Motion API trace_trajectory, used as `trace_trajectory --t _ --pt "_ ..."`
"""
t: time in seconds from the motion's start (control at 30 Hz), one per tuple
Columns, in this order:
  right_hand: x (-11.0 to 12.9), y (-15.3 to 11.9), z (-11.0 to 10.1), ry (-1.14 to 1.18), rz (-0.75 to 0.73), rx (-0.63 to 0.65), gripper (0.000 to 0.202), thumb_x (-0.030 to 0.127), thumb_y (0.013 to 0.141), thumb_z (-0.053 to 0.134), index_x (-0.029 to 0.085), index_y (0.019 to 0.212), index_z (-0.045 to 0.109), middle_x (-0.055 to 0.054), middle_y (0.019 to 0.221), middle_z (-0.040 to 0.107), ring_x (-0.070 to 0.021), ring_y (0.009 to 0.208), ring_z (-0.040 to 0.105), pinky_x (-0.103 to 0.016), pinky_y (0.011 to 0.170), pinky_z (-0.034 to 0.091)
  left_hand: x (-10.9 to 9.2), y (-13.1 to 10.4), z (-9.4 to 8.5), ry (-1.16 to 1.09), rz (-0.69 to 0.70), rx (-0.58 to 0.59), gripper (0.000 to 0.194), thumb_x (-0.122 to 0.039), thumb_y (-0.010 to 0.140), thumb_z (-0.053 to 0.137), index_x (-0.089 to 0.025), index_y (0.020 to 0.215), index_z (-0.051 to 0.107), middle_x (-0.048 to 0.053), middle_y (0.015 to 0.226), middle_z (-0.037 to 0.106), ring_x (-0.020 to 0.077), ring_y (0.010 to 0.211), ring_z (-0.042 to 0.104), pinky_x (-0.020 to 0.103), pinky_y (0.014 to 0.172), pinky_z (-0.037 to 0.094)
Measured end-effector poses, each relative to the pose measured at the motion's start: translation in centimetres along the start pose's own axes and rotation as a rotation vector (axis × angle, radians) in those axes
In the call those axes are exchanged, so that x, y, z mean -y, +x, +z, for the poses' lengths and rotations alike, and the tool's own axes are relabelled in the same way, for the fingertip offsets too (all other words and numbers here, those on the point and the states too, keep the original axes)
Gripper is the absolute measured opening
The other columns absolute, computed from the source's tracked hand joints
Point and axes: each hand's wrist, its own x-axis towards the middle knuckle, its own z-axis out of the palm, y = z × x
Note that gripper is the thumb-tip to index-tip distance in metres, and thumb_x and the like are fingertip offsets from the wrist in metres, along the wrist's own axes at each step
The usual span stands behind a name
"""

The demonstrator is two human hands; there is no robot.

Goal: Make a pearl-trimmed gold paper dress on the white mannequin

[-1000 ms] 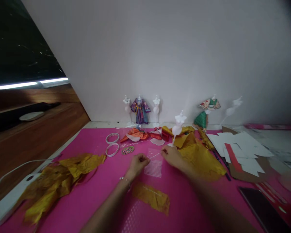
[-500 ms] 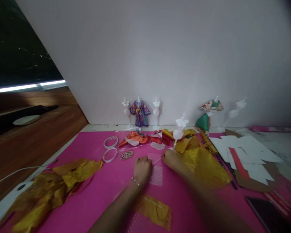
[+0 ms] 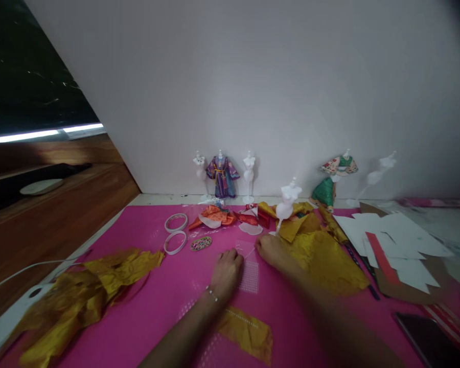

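On the pink mat, my left hand [image 3: 227, 272] has its fingers curled beside a sheet of small white beads [image 3: 249, 277]. Just right of it, my right hand [image 3: 269, 247] is closed, knuckles up, near the base of a white mannequin [image 3: 285, 203]. A thin pale strip [image 3: 250, 252] runs between the two hands, its right end at my right fingertips. Whether my left fingers grip its other end is too small to make out. Below the hands lies a gold cloth strip [image 3: 249, 335] with a row of white dots.
Gold fabric [image 3: 318, 255] lies right, more [image 3: 99, 286] at left. Two tape rolls [image 3: 175, 243], a bead-covered oval [image 3: 201, 243] and orange cloth [image 3: 218, 217] lie behind. Dressed mannequins [image 3: 222, 176] stand by the wall. White paper pieces [image 3: 394, 240] and a dark flat object [image 3: 425, 337] are at right.
The view has shifted slightly. My left hand's fingers have spread a little and lie flatter beside the bead sheet. My right hand stays closed in nearly the same place.
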Motion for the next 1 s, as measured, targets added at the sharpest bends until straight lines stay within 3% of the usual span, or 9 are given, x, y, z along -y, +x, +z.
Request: trace_trajectory --t 0.23,0.7,1.0 --pt "0.4 -0.1 -0.7 -0.014 -0.013 -0.015 0.024 0.033 0.095 0.059 0.015 0.111 0.064 -0.007 0.114 0.066 -0.0214 0.102 0.065 -0.044 0.089 0.053 -0.3 -0.1 0.5 0.010 0.059 -0.012 0.024 -0.023 0.098 0.043 -0.020 0.099 0.067 0.009 0.101 0.063 0.0239 0.093 0.057 0.038 0.081 0.038" --pt "0.2 0.5 0.3 -0.024 0.008 -0.003 0.022 0.032 0.095 0.059 0.015 0.108 0.064 -0.006 0.109 0.068 -0.0199 0.097 0.066 -0.042 0.086 0.054 -0.3 -0.2 1.2 0.016 0.076 -0.043 0.020 -0.022 0.097 0.045 -0.019 0.097 0.065 0.008 0.098 0.064 0.0243 0.091 0.057 0.038 0.078 0.037" --pt "0.3 -1.9 0.2 -0.104 -0.199 -0.092 0.018 0.030 0.095 0.058 0.017 0.106 0.065 -0.007 0.114 0.066 -0.0219 0.107 0.062 -0.046 0.095 0.049 -0.5 -0.5 1.1 0.014 0.065 -0.042 0.021 -0.021 0.097 0.043 -0.018 0.097 0.064 0.009 0.098 0.063 0.0235 0.091 0.058 0.038 0.079 0.038"
